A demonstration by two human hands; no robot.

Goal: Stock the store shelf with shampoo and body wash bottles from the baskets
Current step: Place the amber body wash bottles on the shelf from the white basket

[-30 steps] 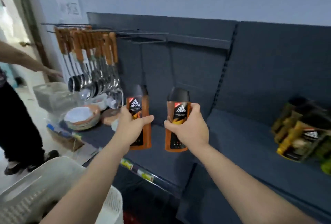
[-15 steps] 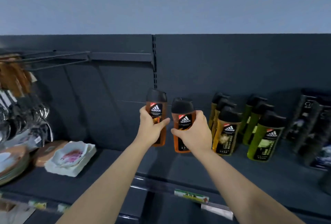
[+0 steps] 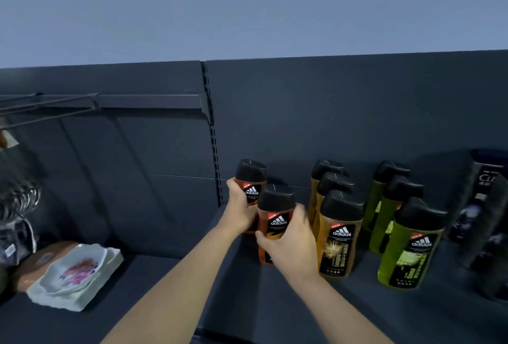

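Both grips are closed on bottles in my one head view. On the left side, the left grip (image 3: 242, 214) wraps the rear orange bottle (image 3: 251, 178), fingers curled round its left flank just under the black cap. Nearer to me, the right grip (image 3: 291, 242) clasps the front orange bottle (image 3: 277, 220) round its middle. That hand hides the lower label, so I see only the cap, the logo and a strip near the base.

The front bottle stands directly before the rear one and covers its lower body, so I cannot tell whether the rear base touches the shelf (image 3: 261, 302). The front base sits low at the shelf board, but shadow makes contact hard to judge.

Both bottles are just right of the slotted upright (image 3: 213, 137) and just left of three amber bottles (image 3: 339, 236) in a row. Whether my right fingers touch the nearest one, I cannot tell. Beyond those stand three green bottles (image 3: 409, 247).

At the far right, dark bottles (image 3: 486, 195) are blurred and cut off by the frame edge. On the left shelf section lie stacked white dishes (image 3: 74, 272), one with a pink pattern. Whatever sits further left is cropped and too dim to name.
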